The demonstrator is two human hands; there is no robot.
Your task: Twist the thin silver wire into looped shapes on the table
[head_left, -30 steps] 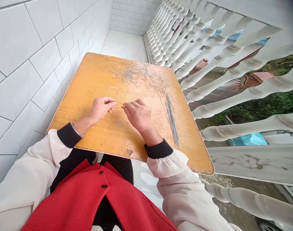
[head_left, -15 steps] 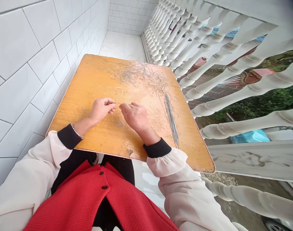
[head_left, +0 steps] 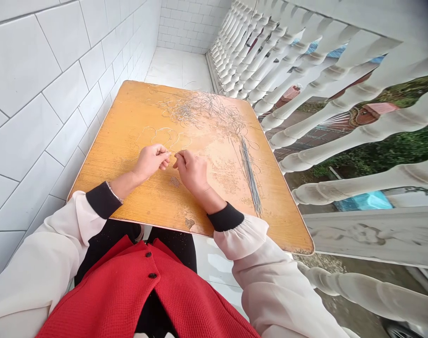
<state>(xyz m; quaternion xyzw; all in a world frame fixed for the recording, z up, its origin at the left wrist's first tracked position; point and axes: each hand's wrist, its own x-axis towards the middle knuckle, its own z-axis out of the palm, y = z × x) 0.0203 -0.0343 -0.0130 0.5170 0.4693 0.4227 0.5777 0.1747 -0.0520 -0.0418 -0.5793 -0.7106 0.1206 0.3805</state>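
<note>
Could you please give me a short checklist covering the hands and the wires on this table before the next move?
1. Left hand fingers drawn together in a pinch: ok.
2. Right hand fingers curled, tips close to the left hand's: ok.
3. Wire gripped firmly between the fingers: cannot tell; too fine to make out.
4. Straight wire bundle lying on the table, apart from both hands: ok.
5. Tangled wires towards the far side, away from the fingers: ok.
6. Space just beyond the hands free of wire: not ok; curved wire lies there.
</note>
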